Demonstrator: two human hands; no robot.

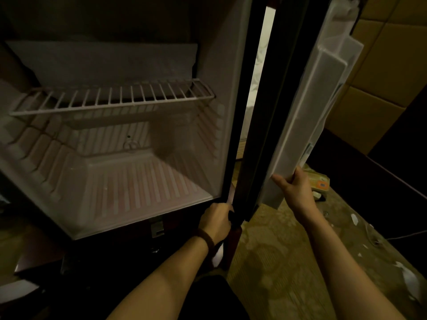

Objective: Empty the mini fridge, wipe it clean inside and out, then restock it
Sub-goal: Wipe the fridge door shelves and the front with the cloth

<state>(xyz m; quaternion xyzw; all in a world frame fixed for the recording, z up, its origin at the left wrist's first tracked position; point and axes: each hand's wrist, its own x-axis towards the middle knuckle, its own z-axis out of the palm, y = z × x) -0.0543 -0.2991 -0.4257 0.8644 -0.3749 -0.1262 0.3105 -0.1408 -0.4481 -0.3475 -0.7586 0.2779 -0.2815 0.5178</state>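
The mini fridge (226, 100) stands open in front of me with a pale ribbed interior and nothing stored inside. A white wire shelf (111, 99) spans it about halfway up. The fridge door (298, 125) swings out to the right, showing its white inner liner and a dark outer edge. My left hand (216, 221), with a dark band on the wrist, grips the door's dark bottom corner; a bit of white shows below the wrist, and I cannot tell what it is. My right hand (295, 188) holds the lower edge of the door's white liner.
Patterned carpet (288, 262) lies below the door, strewn with small white scraps (409, 277). A packet with an orange label (321, 183) sits on the floor behind my right hand. Cardboard boxes (379, 72) stack up at the right. A dark cabinet frame surrounds the fridge.
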